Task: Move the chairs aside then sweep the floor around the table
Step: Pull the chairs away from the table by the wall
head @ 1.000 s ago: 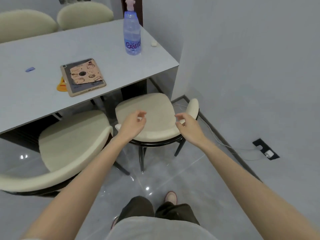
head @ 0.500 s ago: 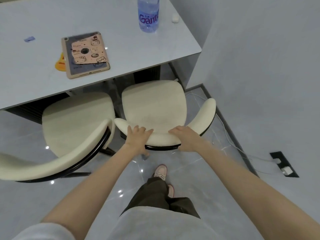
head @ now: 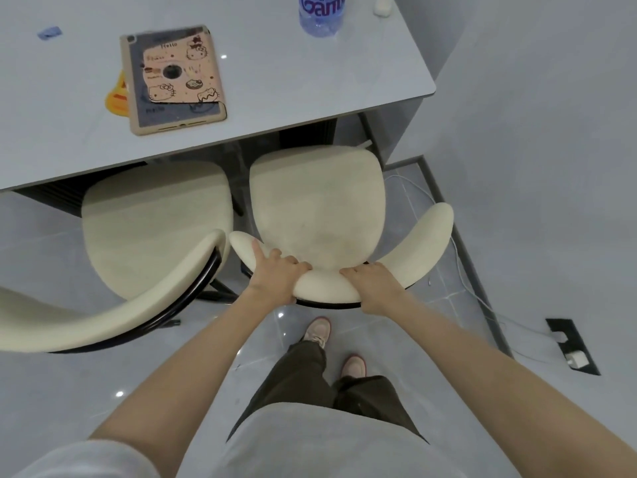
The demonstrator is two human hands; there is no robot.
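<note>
Two cream chairs with curved backrests stand tucked under the grey table. The right chair is directly in front of me. My left hand grips the left part of its backrest, fingers curled over the top and the index finger stretched along the rim. My right hand grips the backrest just right of the middle. The left chair stands beside it, its backrest sweeping toward the lower left, untouched.
On the table lie a tablet in a sticker case, a water bottle and small bits. A wall is close on the right. A white cable runs along the floor to a floor socket. My feet stand behind the chair.
My hands reached down from above the seat and closed on the right chair's backrest. The view has moved closer to the table and tilted further down.
</note>
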